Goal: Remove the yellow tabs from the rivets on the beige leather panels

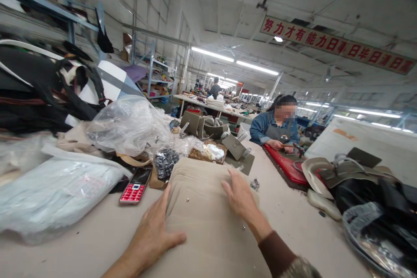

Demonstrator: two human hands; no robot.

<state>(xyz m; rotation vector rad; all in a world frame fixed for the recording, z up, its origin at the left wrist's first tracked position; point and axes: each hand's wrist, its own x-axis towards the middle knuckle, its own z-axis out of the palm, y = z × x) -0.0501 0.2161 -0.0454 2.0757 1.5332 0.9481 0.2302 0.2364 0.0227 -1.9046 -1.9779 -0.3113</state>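
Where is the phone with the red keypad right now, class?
In the head view, the phone lies left of centre on the table, between the plastic-wrapped package and the stack of beige sheets.

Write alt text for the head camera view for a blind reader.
A person's left hand and right hand touch a stack of beige sheets on a cluttered worktable. A red-keyed phone lies to the left; a co-worker is behind a red pad.

white glare from ceiling tubes (213, 54), dim upper right corner, blurry, stretched-looking edges
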